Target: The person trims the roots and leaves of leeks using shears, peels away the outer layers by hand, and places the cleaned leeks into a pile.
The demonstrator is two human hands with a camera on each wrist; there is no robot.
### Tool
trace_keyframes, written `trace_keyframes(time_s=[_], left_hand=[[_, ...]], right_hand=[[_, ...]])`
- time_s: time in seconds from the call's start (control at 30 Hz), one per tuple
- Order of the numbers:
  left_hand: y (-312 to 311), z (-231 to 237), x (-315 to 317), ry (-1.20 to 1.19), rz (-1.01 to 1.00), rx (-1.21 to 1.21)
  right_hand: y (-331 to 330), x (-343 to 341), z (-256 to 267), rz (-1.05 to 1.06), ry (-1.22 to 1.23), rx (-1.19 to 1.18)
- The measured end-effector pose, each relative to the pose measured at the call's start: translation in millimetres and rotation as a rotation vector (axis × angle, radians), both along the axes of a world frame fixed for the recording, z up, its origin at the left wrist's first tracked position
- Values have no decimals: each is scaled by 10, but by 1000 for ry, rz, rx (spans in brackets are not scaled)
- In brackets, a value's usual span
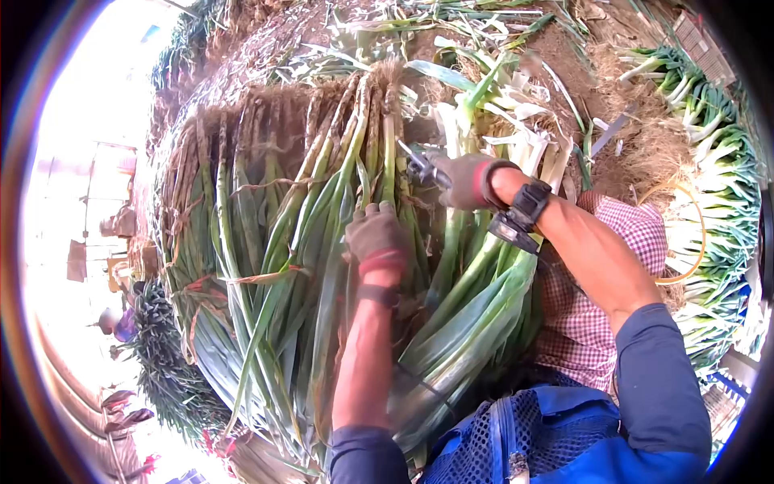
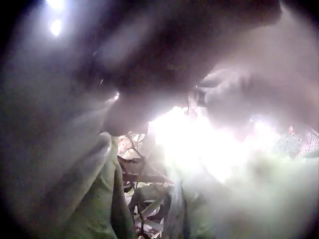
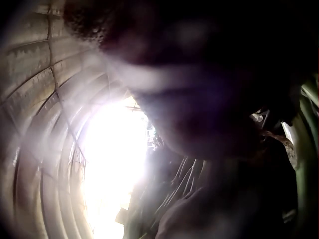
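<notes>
At the near edge, blue mesh fabric (image 1: 459, 444) is covering part of the wearer's front, with checked cloth (image 1: 576, 323) lying just to its right. Long leaves are spreading toward this edge from two groups: soil-stained leeks (image 1: 222, 202) on the left, and paler-stalked leeks (image 1: 484, 339) on the right.

Left hand (image 1: 377, 239), gloved, is sitting mid-pile; fingers are curling inward, apparently gripping one leek (image 1: 389, 145) whose stalk is running up from the fingertips to its roots on the far side. Left wrist view: blurred, not confirming the grip.

Right hand (image 1: 468, 181), slightly farther and to the right, is closing round a slim metal-tipped tool (image 1: 419, 165); its tip is pointing left, near that stalk.

Risk, judged: the tip could be slipping on a smooth stalk toward the left fingers if the grip is loosening. Tangled leaves could also be dragging neighbouring leeks along.

Farther off, leaf scraps (image 1: 528, 32) are littering the ground; at far right, rows of clean leeks (image 1: 726, 274) are lying stacked.
</notes>
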State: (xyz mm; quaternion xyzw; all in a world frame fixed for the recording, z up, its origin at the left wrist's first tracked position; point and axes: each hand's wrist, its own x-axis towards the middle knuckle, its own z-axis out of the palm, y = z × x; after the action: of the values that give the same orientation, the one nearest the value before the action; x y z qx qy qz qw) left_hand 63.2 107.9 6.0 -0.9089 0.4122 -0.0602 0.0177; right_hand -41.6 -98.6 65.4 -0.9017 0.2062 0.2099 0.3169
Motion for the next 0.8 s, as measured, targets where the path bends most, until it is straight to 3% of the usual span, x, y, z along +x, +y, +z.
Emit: trace_keyframes(time_s=[0.4, 0.67, 0.8], left_hand=[[-215, -297, 121, -124, 51, 65], [-376, 64, 60, 194, 228, 176], [-283, 186, 81, 304, 262, 179]], right_hand=[[-466, 875, -412, -128, -68, -43], [-326, 210, -455, -24, -72, -22], [-8, -493, -18, 44, 6, 242]])
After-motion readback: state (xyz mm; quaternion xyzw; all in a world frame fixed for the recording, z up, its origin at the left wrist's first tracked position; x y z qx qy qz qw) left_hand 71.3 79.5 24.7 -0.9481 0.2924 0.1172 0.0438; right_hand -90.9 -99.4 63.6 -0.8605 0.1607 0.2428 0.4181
